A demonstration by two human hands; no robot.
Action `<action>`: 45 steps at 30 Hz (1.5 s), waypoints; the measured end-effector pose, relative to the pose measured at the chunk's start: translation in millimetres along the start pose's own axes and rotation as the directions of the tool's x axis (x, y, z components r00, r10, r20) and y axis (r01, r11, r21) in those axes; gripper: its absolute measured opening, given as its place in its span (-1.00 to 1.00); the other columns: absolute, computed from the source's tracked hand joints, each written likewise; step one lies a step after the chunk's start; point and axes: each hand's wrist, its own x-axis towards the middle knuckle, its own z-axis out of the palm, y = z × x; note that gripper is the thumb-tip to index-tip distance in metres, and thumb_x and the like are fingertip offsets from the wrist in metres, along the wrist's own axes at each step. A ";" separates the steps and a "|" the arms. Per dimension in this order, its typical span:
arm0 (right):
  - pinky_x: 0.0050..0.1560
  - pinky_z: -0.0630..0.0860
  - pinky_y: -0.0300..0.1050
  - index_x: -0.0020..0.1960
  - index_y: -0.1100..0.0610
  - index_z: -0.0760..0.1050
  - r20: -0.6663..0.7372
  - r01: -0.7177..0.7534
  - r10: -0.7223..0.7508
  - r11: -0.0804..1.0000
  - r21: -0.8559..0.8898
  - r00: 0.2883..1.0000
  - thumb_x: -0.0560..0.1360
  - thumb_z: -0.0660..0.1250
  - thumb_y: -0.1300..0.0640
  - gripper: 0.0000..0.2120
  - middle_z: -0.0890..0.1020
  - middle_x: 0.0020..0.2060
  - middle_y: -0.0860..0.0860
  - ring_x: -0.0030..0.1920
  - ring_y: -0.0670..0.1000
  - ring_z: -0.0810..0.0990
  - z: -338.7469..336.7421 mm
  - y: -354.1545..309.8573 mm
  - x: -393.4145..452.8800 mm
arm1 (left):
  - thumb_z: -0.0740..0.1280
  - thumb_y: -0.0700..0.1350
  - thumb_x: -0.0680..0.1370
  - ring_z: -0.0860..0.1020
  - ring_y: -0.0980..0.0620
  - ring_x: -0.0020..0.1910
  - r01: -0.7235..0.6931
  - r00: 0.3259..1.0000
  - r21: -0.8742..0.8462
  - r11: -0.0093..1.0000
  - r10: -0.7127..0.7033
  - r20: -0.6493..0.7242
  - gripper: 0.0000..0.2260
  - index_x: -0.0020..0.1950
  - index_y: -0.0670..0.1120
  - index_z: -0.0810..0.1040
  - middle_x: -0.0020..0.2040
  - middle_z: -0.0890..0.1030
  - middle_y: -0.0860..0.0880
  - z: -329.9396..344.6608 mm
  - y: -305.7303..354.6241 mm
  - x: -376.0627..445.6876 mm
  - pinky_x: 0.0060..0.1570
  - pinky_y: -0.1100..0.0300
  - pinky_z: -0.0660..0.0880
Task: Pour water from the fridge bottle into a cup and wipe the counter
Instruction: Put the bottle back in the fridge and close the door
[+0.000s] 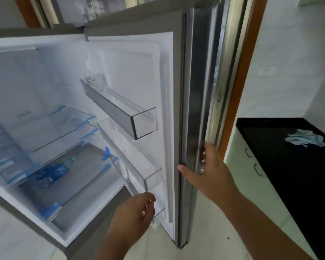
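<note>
The fridge stands open. A clear water bottle (51,172) with a blue label lies on its side on the lowest shelf. My right hand (204,166) grips the edge of the fridge door (188,109), thumb on the inner side and fingers curled round the outer handle. My left hand (137,205) hovers low in front of the bottom door bin (150,177), fingers loosely curled and holding nothing. A light blue cloth (305,139) lies crumpled on the black counter (281,166) to the right. No cup is in view.
Glass shelves (64,132) with blue tape and an upper door bin (120,111) hold nothing. White cabinet drawers (251,166) sit under the counter. A wooden door frame (238,87) stands between fridge door and counter. The floor is pale tile.
</note>
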 end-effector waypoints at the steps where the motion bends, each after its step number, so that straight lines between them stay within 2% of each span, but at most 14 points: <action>1: 0.06 0.58 -0.29 0.28 -0.28 0.25 0.015 0.044 -0.044 0.999 -0.026 0.999 0.35 0.54 -0.35 -0.35 0.44 0.08 -0.38 0.08 -0.22 0.55 2.9 -4.4 -2.8 | 0.29 0.03 0.62 0.52 0.33 -0.15 -0.075 0.995 0.000 0.997 0.075 -0.064 -0.88 0.13 0.22 0.52 -0.12 0.52 0.33 -4.3 7.1 -9.0 -0.18 0.40 0.44; 3: -0.17 0.44 -0.52 0.20 -0.29 0.25 0.030 0.114 -0.113 0.993 -0.038 0.993 0.31 0.55 -0.38 -0.36 0.38 -0.02 -0.45 0.02 -0.31 0.53 12.0 -16.8 -7.5 | 0.30 0.04 0.63 0.57 0.24 0.08 -0.158 0.972 -0.014 0.987 0.153 -0.181 -0.80 0.25 0.16 0.51 0.09 0.57 0.25 -9.1 18.0 -26.3 -0.01 0.30 0.54; 5: -0.20 0.44 -0.57 0.22 -0.24 0.31 0.045 0.206 -0.206 0.978 -0.009 0.978 0.28 0.54 -0.42 -0.33 0.40 -0.02 -0.45 0.09 -0.38 0.50 24.9 -28.5 -12.0 | 0.35 0.05 0.62 0.55 0.15 0.26 -0.121 0.966 -0.080 0.989 0.099 -0.240 -0.65 0.40 0.11 0.45 0.28 0.54 0.17 -12.2 24.4 -40.4 0.14 0.21 0.58; 11: -0.06 0.68 -0.27 0.30 -0.24 0.28 0.152 0.343 -0.393 0.898 0.276 0.907 0.42 0.53 -0.26 -0.41 0.61 0.08 -0.29 0.03 -0.28 0.67 71.0 -67.4 -29.9 | 0.49 0.22 0.47 0.51 0.07 0.34 0.123 0.895 -0.257 0.959 -0.219 -0.390 -0.24 0.53 0.04 0.20 0.39 0.38 0.11 -19.5 22.8 -75.6 0.18 0.05 0.60; 15: -0.20 0.67 -0.13 0.36 -0.02 0.34 0.078 0.530 -0.593 0.764 0.369 0.801 0.55 0.46 -0.09 -0.51 0.59 0.06 -0.07 -0.13 -0.09 0.68 105.9 -100.0 -41.7 | 0.52 0.29 0.42 0.49 -0.09 0.39 0.224 0.778 -0.165 0.961 -0.278 -0.564 -0.15 0.54 -0.04 0.22 0.44 0.33 0.08 -37.6 6.8 -99.0 0.21 -0.11 0.60; 17: -0.25 0.64 -0.18 0.40 0.11 0.40 0.034 0.661 -0.713 0.666 0.346 0.700 0.60 0.43 0.04 -0.57 0.52 0.14 -0.02 -0.13 -0.08 0.64 124.0 -116.5 -43.0 | 0.60 0.19 0.40 0.45 -0.14 0.42 0.296 0.742 -0.024 0.955 -0.246 -0.623 -0.19 0.50 -0.08 0.32 0.44 0.37 -0.04 -49.9 -3.0 -105.7 0.33 -0.14 0.54; 19: -0.13 0.66 -0.21 0.41 0.18 0.45 0.077 0.727 -0.780 0.610 0.317 0.621 0.61 0.40 0.10 -0.59 0.50 0.29 0.03 0.04 -0.10 0.63 140.5 -134.4 -39.0 | 0.61 0.13 0.42 0.44 -0.06 0.38 0.385 0.722 0.003 0.923 -0.300 -0.624 -0.31 0.43 -0.03 0.40 0.39 0.42 -0.04 -65.7 -13.5 -106.6 0.38 -0.04 0.50; 22: 0.09 0.66 -0.23 0.46 0.08 0.46 0.164 0.748 -0.791 0.611 0.259 0.589 0.60 0.40 0.06 -0.55 0.40 0.50 -0.02 0.27 -0.08 0.59 159.3 -164.9 -28.9 | 0.49 0.07 0.56 0.56 0.10 0.15 0.481 0.619 -0.227 0.847 -0.511 -0.597 -0.58 0.31 0.11 0.37 0.21 0.45 0.12 -92.4 -27.0 -103.3 0.19 0.09 0.63; 25: 0.10 0.51 -0.40 0.54 -0.05 0.37 0.241 0.779 -0.795 0.601 0.181 0.557 0.59 0.40 0.04 -0.46 0.23 0.62 -0.12 0.39 -0.09 0.53 178.3 -195.1 -16.6 | 0.42 0.02 0.61 0.59 0.08 0.07 0.547 0.516 -0.329 0.770 -0.619 -0.592 -0.69 0.27 0.10 0.38 0.15 0.50 0.11 -121.9 -49.0 -100.8 0.11 0.12 0.63; 28: 0.18 0.55 -0.30 0.62 -0.14 0.20 0.334 0.809 -0.794 0.573 0.131 0.509 0.61 0.35 0.02 -0.37 0.03 0.67 -0.22 0.53 -0.08 0.38 199.2 -220.1 -4.9 | 0.38 -0.01 0.64 0.57 0.09 0.10 0.579 0.483 -0.347 0.738 -0.653 -0.584 -0.71 0.32 -0.01 0.44 0.17 0.50 0.10 -145.5 -83.7 -102.7 0.08 0.14 0.59; 32: 0.02 0.68 -0.08 0.63 -0.13 0.20 0.415 0.834 -0.781 0.545 0.085 0.467 0.62 0.29 0.03 -0.39 -0.11 0.67 -0.24 0.39 -0.04 0.53 227.1 -244.9 4.4 | 0.36 -0.05 0.65 0.60 0.05 0.11 0.611 0.474 -0.336 0.717 -0.671 -0.570 -0.81 0.23 0.03 0.43 0.17 0.51 0.07 -169.1 -128.6 -97.5 0.03 0.09 0.56; 36: -0.11 0.60 -0.11 0.66 -0.10 0.09 0.530 0.822 -0.704 0.568 0.022 0.472 0.62 0.27 0.01 -0.33 -0.18 0.68 -0.19 0.15 0.00 0.62 253.4 -265.7 10.5 | 0.33 -0.07 0.67 0.61 0.01 0.13 0.629 0.466 -0.328 0.705 -0.679 -0.567 -0.79 0.28 -0.06 0.45 0.22 0.53 0.00 -190.5 -169.3 -90.9 0.06 0.06 0.54; 42: 0.03 0.55 -0.05 0.69 -0.06 0.02 0.565 0.747 -0.618 0.665 0.003 0.547 0.64 0.24 0.01 -0.31 -0.17 0.68 -0.19 0.37 0.07 0.51 295.4 -288.2 15.4 | 0.31 -0.07 0.68 0.51 0.11 0.06 0.641 0.507 -0.286 0.712 -0.673 -0.539 -0.82 0.27 -0.06 0.44 0.22 0.51 0.00 -217.1 -219.7 -81.2 0.02 0.14 0.44; 45: 0.06 0.55 -0.05 0.68 -0.07 0.09 0.531 0.707 -0.605 0.707 0.016 0.593 0.63 0.25 0.03 -0.34 -0.13 0.68 -0.24 0.31 0.04 0.56 312.8 -294.3 16.2 | 0.30 -0.08 0.68 0.52 0.09 0.06 0.635 0.529 -0.282 0.719 -0.671 -0.519 -0.84 0.24 -0.04 0.43 0.20 0.49 0.02 -226.2 -238.4 -78.2 0.02 0.14 0.43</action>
